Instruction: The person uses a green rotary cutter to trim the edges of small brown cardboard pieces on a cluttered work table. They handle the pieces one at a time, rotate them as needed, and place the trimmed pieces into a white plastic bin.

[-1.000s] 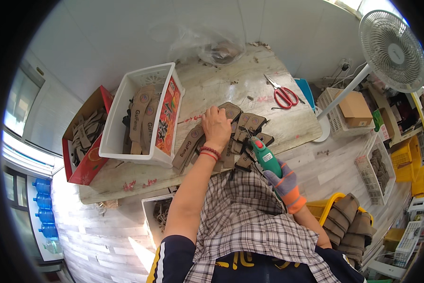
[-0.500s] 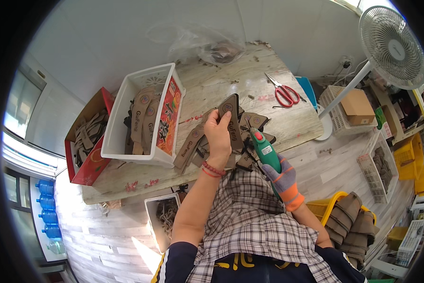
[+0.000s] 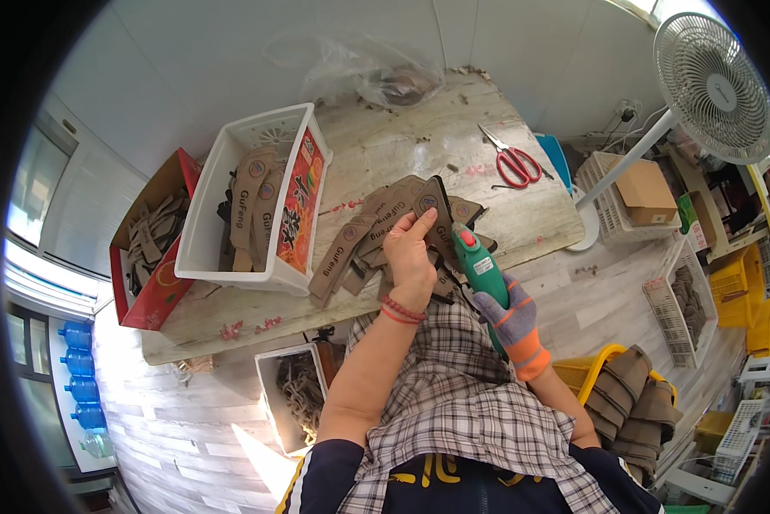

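Observation:
Pinched between thumb and fingers of my bare left hand [image 3: 411,250] is a brown, dark-edged strap piece [image 3: 441,224] with printed lettering. My right hand [image 3: 517,324], in a grey and orange glove, is wrapped round a green hand-held power tool [image 3: 485,276] with a red button. The tool's front end sits close to the strap piece's right edge; whether they touch I cannot tell. Several similar strap pieces [image 3: 340,252] lie overlapping on the table [image 3: 453,120] beneath and left of my left hand.
A white bin [image 3: 203,276] and a red box [image 3: 155,310], both with strap pieces inside, stand at the left. Red-handled scissors [image 3: 517,167] lie at the far right of the table. Right of it stands a fan [image 3: 717,90]. Below are a white bin [image 3: 275,403] and yellow basket [image 3: 603,368].
My left hand has shifted slightly right and down with the strap piece, which now lies nearer the tool's front end. The pile beside it shows more. My right hand has hardly moved.

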A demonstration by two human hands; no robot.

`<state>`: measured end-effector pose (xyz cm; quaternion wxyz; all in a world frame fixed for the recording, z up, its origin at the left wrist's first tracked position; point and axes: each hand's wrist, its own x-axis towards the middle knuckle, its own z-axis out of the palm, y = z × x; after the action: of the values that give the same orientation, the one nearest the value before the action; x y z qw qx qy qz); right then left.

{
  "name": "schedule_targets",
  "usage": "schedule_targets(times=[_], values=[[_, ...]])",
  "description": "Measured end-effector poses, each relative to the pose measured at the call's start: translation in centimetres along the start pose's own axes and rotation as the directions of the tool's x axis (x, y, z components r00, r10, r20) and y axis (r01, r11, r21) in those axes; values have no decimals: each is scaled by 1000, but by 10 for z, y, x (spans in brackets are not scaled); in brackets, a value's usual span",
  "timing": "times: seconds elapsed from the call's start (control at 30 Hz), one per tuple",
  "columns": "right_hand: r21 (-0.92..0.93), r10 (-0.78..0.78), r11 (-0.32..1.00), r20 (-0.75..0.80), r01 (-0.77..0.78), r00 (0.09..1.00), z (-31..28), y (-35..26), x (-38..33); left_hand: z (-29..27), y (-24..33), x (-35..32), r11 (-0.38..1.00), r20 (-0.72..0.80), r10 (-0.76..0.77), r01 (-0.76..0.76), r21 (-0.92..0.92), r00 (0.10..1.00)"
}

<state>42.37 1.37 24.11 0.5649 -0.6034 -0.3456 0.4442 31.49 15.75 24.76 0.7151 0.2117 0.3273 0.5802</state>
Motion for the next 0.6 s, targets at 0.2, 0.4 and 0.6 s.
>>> schedule_targets(times=[0.2,0.4,0.6], values=[[9,-15,1000,-28,15,1000,0,1,1,-2,-6,-6,998,-9,-58,58,27,998],[14,-46,999,-59,47,997,2,2,2,-9,-15,-16,992,11,-99,98,83,995],[47,-52,997,-56,55,997,-1,-2,3,-22,-26,-19,981,72,-121,108,160,990]])
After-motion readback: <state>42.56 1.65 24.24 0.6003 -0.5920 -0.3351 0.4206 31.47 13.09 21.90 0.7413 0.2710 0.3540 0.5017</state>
